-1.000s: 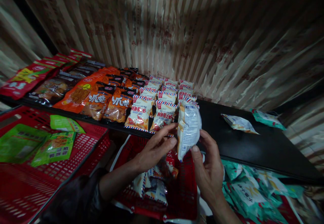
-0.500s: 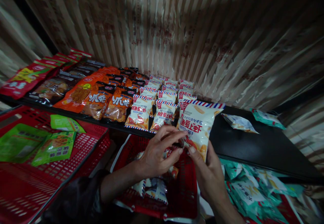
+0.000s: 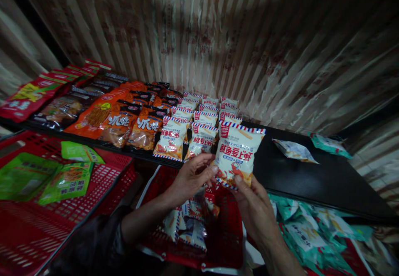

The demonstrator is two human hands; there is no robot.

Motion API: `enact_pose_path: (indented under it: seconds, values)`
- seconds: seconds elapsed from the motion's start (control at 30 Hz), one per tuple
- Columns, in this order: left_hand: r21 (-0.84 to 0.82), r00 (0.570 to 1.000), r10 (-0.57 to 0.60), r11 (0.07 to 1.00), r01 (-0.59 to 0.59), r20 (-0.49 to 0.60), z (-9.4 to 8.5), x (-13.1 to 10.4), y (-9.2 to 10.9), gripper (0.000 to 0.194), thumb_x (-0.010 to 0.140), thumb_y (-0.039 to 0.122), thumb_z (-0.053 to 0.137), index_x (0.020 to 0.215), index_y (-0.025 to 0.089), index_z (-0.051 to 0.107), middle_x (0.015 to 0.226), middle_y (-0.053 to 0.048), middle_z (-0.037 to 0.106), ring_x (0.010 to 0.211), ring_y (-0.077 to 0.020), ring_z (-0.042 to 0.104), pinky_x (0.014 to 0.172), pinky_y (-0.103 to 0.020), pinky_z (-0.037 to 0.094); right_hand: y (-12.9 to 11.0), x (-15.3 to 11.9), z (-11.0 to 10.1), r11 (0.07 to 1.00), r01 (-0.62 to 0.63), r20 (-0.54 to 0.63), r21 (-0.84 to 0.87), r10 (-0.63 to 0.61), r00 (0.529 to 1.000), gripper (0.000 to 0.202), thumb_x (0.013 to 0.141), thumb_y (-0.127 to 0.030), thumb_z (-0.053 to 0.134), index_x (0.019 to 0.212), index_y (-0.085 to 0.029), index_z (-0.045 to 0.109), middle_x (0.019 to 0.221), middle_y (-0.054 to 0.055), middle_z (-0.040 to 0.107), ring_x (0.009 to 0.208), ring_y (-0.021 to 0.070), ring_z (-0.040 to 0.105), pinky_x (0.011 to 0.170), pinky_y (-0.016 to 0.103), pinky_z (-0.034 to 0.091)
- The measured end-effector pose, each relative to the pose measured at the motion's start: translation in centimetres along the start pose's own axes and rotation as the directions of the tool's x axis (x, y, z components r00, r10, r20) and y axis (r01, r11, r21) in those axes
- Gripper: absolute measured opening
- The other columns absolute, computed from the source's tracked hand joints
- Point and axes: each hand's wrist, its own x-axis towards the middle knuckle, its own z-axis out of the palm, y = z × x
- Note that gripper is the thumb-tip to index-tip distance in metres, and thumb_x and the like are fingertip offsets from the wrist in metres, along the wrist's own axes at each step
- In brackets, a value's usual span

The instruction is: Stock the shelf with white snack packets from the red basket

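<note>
A white snack bag [image 3: 238, 151] with red lettering and striped ends is held upright between my hands, its printed front facing me. My right hand [image 3: 254, 199] grips its lower right corner, thumb on the front. The closed fingers of my left hand [image 3: 195, 174] pinch its lower left edge. Behind it, matching white bags [image 3: 173, 136] stand in rows on the black shelf [image 3: 286, 180]. Below my hands, a red basket [image 3: 229, 230] holds several more bags [image 3: 193, 232] of the same look.
Orange snack bags [image 3: 145, 126], dark bags [image 3: 62, 105] and red bags [image 3: 31, 95] line the shelf's left. A white bag [image 3: 294, 150] and a teal bag [image 3: 330, 145] lie at right. Green packets [image 3: 70, 180] sit in a left red basket [image 3: 18, 230]; teal bags [image 3: 304, 234] fill the lower right.
The held bag has turned from tilted to nearly upright and shifted slightly left, and its lower edge now shows. My left fingers have closed on its lower left edge.
</note>
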Motion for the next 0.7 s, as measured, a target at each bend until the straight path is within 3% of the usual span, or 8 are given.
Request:
enact_pose_path:
  seconds: [0.1,0.27,0.5,0.7]
  values:
    - [-0.024,1.000,-0.002,1.000,0.002,0.004,-0.05,-0.01,0.25,0.041,0.080,0.041,0.068,0.114,0.019,0.061,0.093,-0.004,0.068,0.068,-0.0118,0.059,0.061,-0.024,0.047,0.35,-0.02,-0.33,0.998,-0.026,0.024,-0.054,0.028,0.999,0.041,0.070,-0.039,0.081,0.108,-0.026,0.072,0.111,0.005,0.075,0.101,0.0241,0.069,0.097,0.043,0.051]
    - [-0.088,0.997,0.028,0.996,-0.022,0.074,-0.15,-0.05,0.74,0.032,0.083,0.036,0.068,0.109,0.018,0.064,0.106,-0.006,0.070,0.095,-0.0188,0.065,0.089,-0.033,0.048,0.89,-0.16,-0.60,0.993,-0.062,0.051,-0.099,0.068,0.996,0.043,0.070,-0.040,0.081,0.110,-0.025,0.071,0.115,0.005,0.073,0.110,0.0243,0.065,0.103,0.042,0.046]
    - [-0.127,1.000,0.011,0.992,-0.011,-0.002,-0.03,0.24,0.40,0.027,0.079,0.035,0.072,0.098,0.017,0.064,0.105,-0.007,0.072,0.097,-0.0204,0.067,0.095,-0.038,0.047,1.07,0.01,-0.98,0.988,-0.039,0.139,-0.151,0.060,0.988,0.044,0.078,-0.041,0.075,0.119,-0.026,0.066,0.122,0.005,0.070,0.113,0.0236,0.063,0.104,0.039,0.045]
    - [-0.112,0.999,0.031,0.993,-0.027,0.035,0.42,0.13,0.36,0.031,0.074,0.036,0.076,0.094,0.016,0.062,0.103,-0.006,0.072,0.099,-0.0218,0.066,0.092,-0.037,0.048,0.78,0.01,-0.79,0.990,0.001,0.122,-0.139,0.016,0.992,0.047,0.081,-0.044,0.072,0.124,-0.026,0.063,0.123,0.006,0.070,0.115,0.0242,0.063,0.105,0.041,0.045]
